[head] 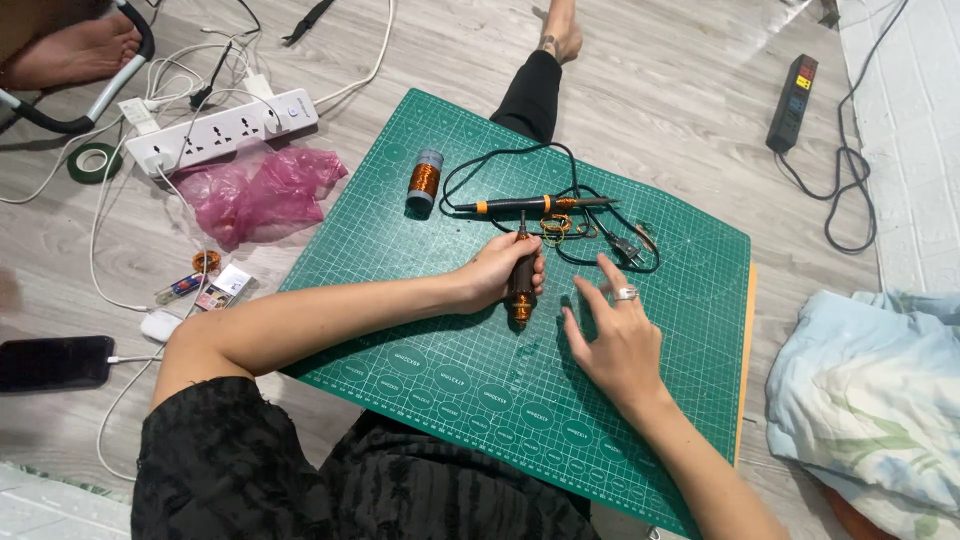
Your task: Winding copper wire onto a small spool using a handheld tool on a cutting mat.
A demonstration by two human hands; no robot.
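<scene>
Copper-wound rotor point(521, 285) — left hand point(500, 272) fingers wrapped around it — right hand point(610, 340) fingers spread on green mat point(450, 370).

A dark-screened black phone point(55, 362) lies left on the floor, a small white printed packet point(224, 287) nearby

Pale grey wood-plank floor point(690, 90) in even light. A white power strip point(225, 128), a pink plastic bag point(265, 190) and cables lie at left; a light blue cloth point(880, 390) at right.
</scene>
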